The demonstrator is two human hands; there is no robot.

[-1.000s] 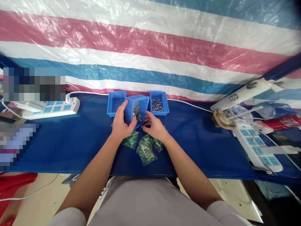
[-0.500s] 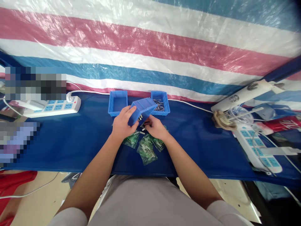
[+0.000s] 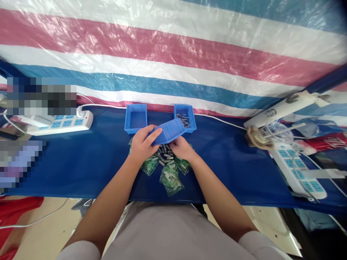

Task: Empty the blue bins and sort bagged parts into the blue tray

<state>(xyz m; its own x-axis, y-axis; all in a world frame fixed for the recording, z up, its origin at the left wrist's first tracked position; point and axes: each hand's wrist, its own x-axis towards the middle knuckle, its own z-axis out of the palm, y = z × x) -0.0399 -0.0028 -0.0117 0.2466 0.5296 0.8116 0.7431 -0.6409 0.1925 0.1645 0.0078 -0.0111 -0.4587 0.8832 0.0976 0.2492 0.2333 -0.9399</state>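
Note:
In the head view, my left hand [image 3: 144,143] is closed on a blue plastic bin [image 3: 170,130], with its fingers over the bin's outer side. The bin is tipped, its underside up and its opening down. Small grey metal cylinders [image 3: 164,154] lie in a heap just beneath it. My right hand [image 3: 182,148] is at the bin's lower right edge, its fingers partly hidden under the bin, so their grip does not show. Green-printed clear bags of metal pieces lie around the heap, one bag [image 3: 171,180] nearest me.
Behind stand two more blue bins: the left one [image 3: 136,105] shows a bare floor, the right one [image 3: 193,117] holds thin metal pins. Power strips lie at the left [image 3: 84,124] and right [image 3: 316,189]. A plastic cup [image 3: 279,131] and a red can-like package [image 3: 329,142] are at the right.
The blue bin has tipped further over, and the heap of metal cylinders now shows under it. My right hand has shifted slightly right and up. The front bag has slid a little towards me.

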